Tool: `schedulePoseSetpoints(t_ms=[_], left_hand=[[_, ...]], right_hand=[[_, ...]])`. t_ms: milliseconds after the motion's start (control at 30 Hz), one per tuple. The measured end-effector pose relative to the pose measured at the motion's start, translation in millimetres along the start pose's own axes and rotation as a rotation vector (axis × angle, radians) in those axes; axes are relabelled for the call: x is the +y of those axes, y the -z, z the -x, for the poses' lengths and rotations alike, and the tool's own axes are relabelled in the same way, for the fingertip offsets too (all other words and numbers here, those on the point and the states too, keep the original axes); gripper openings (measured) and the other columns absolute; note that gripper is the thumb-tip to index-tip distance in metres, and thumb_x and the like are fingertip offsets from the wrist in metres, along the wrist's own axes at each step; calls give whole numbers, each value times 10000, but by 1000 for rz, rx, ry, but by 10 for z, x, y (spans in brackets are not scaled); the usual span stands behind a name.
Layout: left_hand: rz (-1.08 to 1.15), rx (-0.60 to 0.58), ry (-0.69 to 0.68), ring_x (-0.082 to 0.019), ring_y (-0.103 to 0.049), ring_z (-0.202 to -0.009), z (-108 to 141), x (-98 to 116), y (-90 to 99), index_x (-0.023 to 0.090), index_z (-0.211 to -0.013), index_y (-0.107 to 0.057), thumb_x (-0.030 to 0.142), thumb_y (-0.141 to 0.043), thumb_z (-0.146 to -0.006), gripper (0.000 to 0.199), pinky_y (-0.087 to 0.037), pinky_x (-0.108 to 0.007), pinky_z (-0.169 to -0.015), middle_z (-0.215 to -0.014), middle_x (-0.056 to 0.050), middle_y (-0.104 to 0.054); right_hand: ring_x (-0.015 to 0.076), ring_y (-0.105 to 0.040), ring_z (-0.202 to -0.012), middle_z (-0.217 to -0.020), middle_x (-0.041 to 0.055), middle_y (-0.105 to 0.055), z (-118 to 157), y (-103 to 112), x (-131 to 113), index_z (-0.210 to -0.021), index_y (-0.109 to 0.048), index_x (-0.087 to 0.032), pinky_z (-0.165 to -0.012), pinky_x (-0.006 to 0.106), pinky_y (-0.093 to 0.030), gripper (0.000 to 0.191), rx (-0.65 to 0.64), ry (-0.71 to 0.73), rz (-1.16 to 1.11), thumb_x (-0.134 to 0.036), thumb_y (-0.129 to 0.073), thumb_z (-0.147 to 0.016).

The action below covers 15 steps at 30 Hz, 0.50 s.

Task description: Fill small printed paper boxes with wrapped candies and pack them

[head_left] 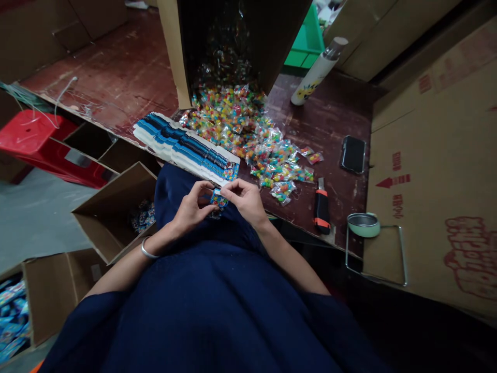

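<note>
Both hands' fingers, left (193,206) and right (244,198), pinched narrow on one small blue packet (218,199).

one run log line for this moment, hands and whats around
left hand + right hand: both pinch small blue printed card | table: clear packets of coloured candy, row of blue cards, orange-black utility knife

The candy packets (252,140) are clear, glossy plastic film. The table (128,77) is dark reddish wood, worn and scuffed, with a dull sheen. The boxes (438,155) are matt brown cardboard. The printed cards (182,147) look like glossy paper. The bangle (148,252) is shiny metal, the phone (353,154) smooth black, the garment (217,300) matt navy cloth.
</note>
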<state>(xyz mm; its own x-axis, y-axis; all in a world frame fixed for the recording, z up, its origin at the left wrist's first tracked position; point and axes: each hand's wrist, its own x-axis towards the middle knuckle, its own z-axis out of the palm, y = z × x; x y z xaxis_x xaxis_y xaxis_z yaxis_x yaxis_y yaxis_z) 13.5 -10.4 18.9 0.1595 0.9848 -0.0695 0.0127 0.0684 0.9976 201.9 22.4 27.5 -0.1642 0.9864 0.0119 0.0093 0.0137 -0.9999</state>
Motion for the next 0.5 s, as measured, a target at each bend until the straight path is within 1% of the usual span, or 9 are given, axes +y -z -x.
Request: schedulePoseSetpoints(t_ms=[100,200,300,400,467,500], left_hand=[[14,-56,5,-155,-741,-756,1,28,25,224,-1243,-557,244,-860,-740,588,-615,-263,-695,-1023,-23,-661],[29,-86,8,-138,-729,-730,13,57,31,232,-1306,-575,251,-846,-767,604,-619,-253,-685,-1022,-23,-669],[34,-76,13,-107,-702,-682,18,56,20,203,-1201,-658,298,-858,-761,493,-611,-229,-664,-1020,-22,-663],[3,-66,27,-97,-689,-658,-12,77,76,181,-1101,-693,334,-864,-744,424,-601,-223,-647,-999,-20,-658],[-95,-92,34,-114,-695,-660,-51,151,230,193,-1111,-693,335,-831,-769,395,-594,-235,-637,-986,-22,-676],[-178,-101,30,-131,-702,-671,-72,209,352,202,-1115,-695,324,-811,-785,371,-592,-249,-638,-983,-26,-691]], right_hand=[[163,-635,-692,-736,12,-717,-51,35,-35,-730,-712,-197,-674,306,-531,326,-10,1,38,-491,-847,-773],[172,-646,-709,-748,14,-719,-44,15,-68,-703,-701,-207,-689,318,-541,334,-30,59,59,-499,-838,-790],[191,-684,-793,-826,31,-742,17,-11,-83,-696,-700,-221,-778,350,-565,361,-55,169,92,-520,-743,-895],[210,-717,-916,-940,50,-772,54,28,-65,-804,-750,-237,-876,377,-576,345,-115,247,160,-491,-619,-996],[234,-719,-1028,-1073,67,-774,18,107,-20,-936,-771,-245,-909,394,-583,260,-137,282,259,-464,-642,-987],[254,-707,-1093,-1142,78,-765,-21,158,15,-1010,-768,-246,-942,415,-581,225,-124,303,339,-448,-682,-963]])
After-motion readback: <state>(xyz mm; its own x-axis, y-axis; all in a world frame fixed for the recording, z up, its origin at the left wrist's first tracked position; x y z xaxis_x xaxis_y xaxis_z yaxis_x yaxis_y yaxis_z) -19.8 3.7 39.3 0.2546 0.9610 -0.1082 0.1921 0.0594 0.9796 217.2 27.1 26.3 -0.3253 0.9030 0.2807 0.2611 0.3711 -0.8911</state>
